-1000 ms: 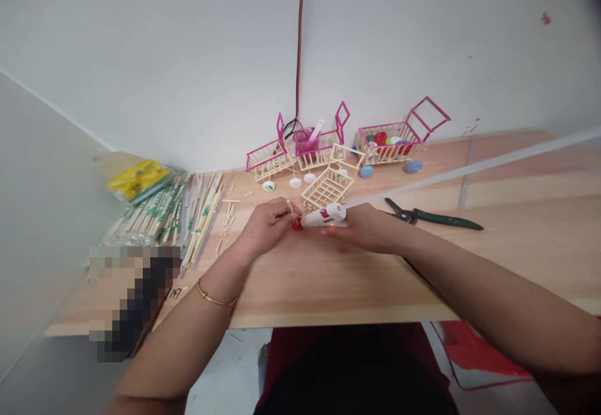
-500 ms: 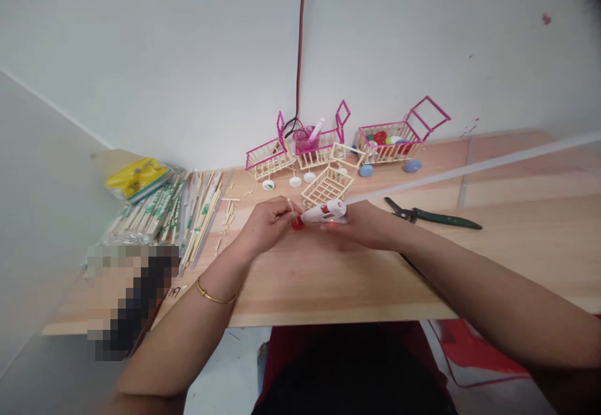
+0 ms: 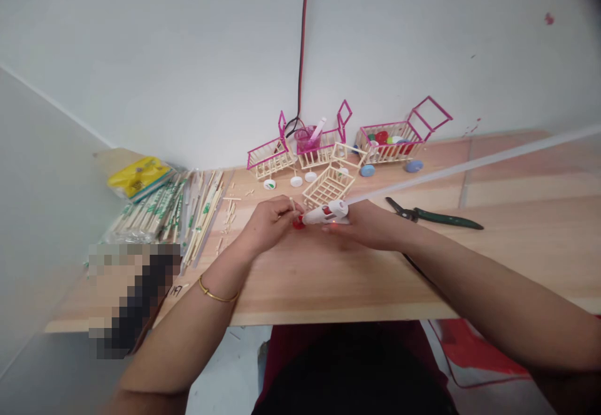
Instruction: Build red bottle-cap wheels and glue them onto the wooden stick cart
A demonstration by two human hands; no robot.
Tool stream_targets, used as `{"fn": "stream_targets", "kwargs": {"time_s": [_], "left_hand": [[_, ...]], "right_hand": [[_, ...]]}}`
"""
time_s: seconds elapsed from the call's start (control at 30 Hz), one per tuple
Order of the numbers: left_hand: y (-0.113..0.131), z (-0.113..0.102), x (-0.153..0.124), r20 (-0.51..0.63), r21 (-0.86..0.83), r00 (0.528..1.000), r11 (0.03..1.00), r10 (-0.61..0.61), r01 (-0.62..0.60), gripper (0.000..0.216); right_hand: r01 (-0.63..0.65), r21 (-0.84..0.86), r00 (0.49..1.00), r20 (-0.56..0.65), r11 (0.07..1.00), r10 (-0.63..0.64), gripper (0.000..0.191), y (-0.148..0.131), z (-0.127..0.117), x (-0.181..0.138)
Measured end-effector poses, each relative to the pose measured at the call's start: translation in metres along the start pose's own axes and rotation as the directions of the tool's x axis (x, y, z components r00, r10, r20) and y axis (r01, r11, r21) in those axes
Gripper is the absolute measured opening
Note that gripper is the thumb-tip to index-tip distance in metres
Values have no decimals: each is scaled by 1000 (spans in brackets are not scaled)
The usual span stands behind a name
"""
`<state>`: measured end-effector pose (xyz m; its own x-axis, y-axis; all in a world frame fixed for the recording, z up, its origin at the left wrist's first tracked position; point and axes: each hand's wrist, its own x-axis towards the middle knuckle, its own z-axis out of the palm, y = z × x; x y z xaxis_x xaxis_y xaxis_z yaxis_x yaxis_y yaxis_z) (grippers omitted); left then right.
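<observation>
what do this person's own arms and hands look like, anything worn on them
The left hand and right hand are gloveless. A thin, gold-coloured bangle circles the left forearm; the right forearm shows no jewellery. Neither forearm is sleeved.

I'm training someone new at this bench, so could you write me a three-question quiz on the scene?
1. What does the right hand hold?
2. True or false: the gold-coloured bangle is on the left forearm.
3. Fill in the gap: the wooden cart farthest right, with a pink rim, has (blank) wheels.

Key:
1. A white glue gun.
2. True.
3. Blue.
</observation>
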<state>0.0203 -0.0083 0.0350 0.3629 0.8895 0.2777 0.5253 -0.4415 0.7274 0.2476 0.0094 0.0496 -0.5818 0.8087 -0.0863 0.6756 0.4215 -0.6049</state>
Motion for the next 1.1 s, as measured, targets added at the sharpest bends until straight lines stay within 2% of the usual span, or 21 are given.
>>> {"fn": "stream_targets", "kwargs": {"time_s": [0.17,0.37,0.43,0.53,0.63,0.73,0.83,1.0,1.1], "left_hand": [[-3,1,0,-11,-9,1000,1000,-21,21,18],[-7,6,-1,-83,-16,992,995,-97,96,15],[-9,7,-1,-86,0,989,993,-118,118,22],[-13,8,-3,-75,67,988,988,-135,140,45],[-20,10,-5,-56,184,991,974,-126,134,58],[-26,14,-5,-52,334,991,933,-126,136,54],[-27,16,-4,-42,416,989,897,-142,147,43],[-19,13,-3,58,373,982,917,-180,146,18],[-15,10,-4,156,303,981,951,-119,67,20]], "right_hand": [[-14,13,1000,-25,1000,15,31,3,-3,-1],[7,54,999,-45,999,-5,30,7,-9,-5],[21,60,999,-46,998,-18,30,8,-12,-6],[48,81,998,-41,996,-45,31,8,-15,-8],[17,84,999,-40,996,-14,32,9,-17,-10],[-6,73,1000,-30,997,9,34,10,-19,-12],[-3,103,1000,-16,995,4,33,10,-22,-14],[-22,141,1000,11,990,20,36,7,-28,-17],[-25,148,1000,15,989,23,36,7,-29,-18]]}}
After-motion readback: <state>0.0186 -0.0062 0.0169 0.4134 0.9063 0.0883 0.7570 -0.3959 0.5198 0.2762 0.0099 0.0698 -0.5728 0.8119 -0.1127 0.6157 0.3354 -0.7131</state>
